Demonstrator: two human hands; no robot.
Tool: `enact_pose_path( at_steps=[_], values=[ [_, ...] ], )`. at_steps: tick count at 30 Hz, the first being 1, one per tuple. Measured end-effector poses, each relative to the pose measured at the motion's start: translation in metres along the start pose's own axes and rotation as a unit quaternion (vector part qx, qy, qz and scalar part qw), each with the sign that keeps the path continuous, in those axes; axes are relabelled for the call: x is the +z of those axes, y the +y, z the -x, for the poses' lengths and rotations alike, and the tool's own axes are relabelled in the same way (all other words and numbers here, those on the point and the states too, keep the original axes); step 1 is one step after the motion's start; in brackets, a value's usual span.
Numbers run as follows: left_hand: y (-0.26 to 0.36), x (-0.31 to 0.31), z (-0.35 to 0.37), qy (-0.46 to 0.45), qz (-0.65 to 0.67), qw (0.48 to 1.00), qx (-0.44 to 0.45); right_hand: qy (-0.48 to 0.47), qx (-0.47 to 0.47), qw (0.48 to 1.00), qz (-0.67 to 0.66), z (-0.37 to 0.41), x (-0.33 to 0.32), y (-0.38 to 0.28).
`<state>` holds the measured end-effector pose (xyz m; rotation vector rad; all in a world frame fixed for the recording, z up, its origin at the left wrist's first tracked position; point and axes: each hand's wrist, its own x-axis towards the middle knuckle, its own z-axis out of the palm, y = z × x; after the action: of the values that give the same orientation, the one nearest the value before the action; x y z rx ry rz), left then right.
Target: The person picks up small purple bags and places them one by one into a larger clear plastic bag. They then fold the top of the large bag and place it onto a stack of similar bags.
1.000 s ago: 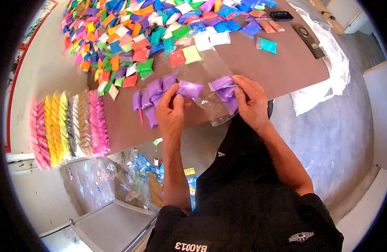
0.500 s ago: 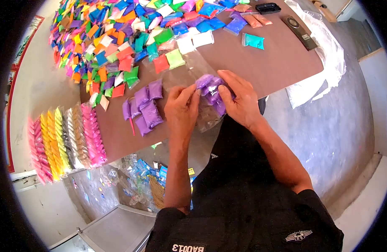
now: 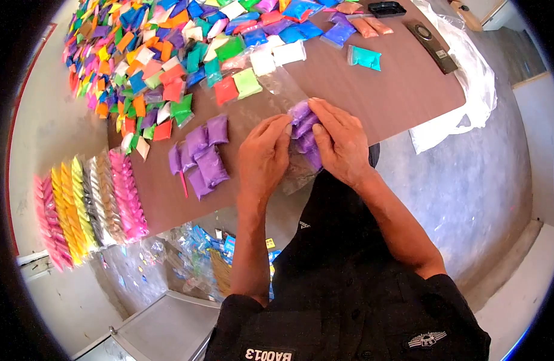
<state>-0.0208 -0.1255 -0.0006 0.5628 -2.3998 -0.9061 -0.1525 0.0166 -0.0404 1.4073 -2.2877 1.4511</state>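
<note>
Purple packets [image 3: 303, 127] in a clear bag [image 3: 294, 175] look soft, light and slippery; the left hand [image 3: 264, 157] and right hand [image 3: 340, 144] have fingers clamped on the bundle's sides.

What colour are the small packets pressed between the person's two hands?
The packets are purple, in a clear bag; head view.

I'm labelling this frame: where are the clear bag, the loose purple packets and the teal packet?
clear bag [image 3: 283, 87], head view, upper end.
loose purple packets [image 3: 209, 163], head view, middle packet.
teal packet [image 3: 365, 58], head view, centre.
</note>
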Motion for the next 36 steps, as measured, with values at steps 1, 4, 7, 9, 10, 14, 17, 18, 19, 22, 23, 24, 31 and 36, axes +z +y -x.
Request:
enact_pose_path(
  at_steps=[1,4,7,9,10,14,17,18,19,22,23,24,31,36],
  values=[
    [-0.002,0.001,0.001,0.001,-0.002,1.0,-0.002,-0.002,-0.001,1.0,-0.002,0.0,0.0,0.0],
    [-0.006,0.003,0.003,0.004,0.024,1.0,-0.003,0.01,-0.011,1.0,-0.015,0.0,0.001,0.001],
    [-0.003,0.005,0.004,0.011,0.005,1.0,0.005,0.008,-0.009,1.0,0.003,0.001,0.001,0.0],
    [-0.002,0.008,0.005,0.023,-0.012,1.0,-0.002,0.021,-0.013,1.0,0.015,0.001,0.003,0.002],
    [-0.004,0.008,0.005,0.02,-0.027,0.999,0.007,0.021,-0.01,1.0,0.018,0.001,0.004,0.003],
    [0.0,0.006,0.007,0.015,-0.031,0.999,0.02,0.026,-0.012,1.0,0.001,0.001,0.003,0.001],
    [0.005,0.003,0.007,0.003,-0.021,1.0,-0.012,0.033,-0.019,0.999,-0.006,0.0,0.002,0.001],
    [0.005,0.002,0.008,0.014,-0.002,1.0,-0.027,0.033,-0.019,0.999,-0.007,0.0,0.003,0.002],
    [0.005,0.001,0.01,0.024,0.017,0.999,-0.043,0.032,-0.018,0.999,-0.007,0.001,0.003,0.003],
    [0.015,-0.021,0.021,0.043,-0.001,0.993,-0.11,0.036,-0.022,0.999,-0.012,0.002,0.002,0.003],
    [0.011,-0.032,0.026,0.041,-0.002,0.993,-0.108,0.038,-0.02,0.999,-0.013,0.003,0.001,0.003],
    [0.003,-0.045,0.032,0.077,-0.114,0.989,-0.061,0.035,-0.021,0.999,-0.012,0.003,0.001,0.003],
    [-0.038,-0.1,0.059,0.116,-0.377,0.91,-0.125,0.042,-0.019,0.999,-0.007,0.003,0.001,0.001],
    [-0.043,-0.105,0.058,0.11,-0.303,0.931,-0.169,0.041,-0.016,0.999,-0.007,0.003,0.0,0.001]
  ],
)
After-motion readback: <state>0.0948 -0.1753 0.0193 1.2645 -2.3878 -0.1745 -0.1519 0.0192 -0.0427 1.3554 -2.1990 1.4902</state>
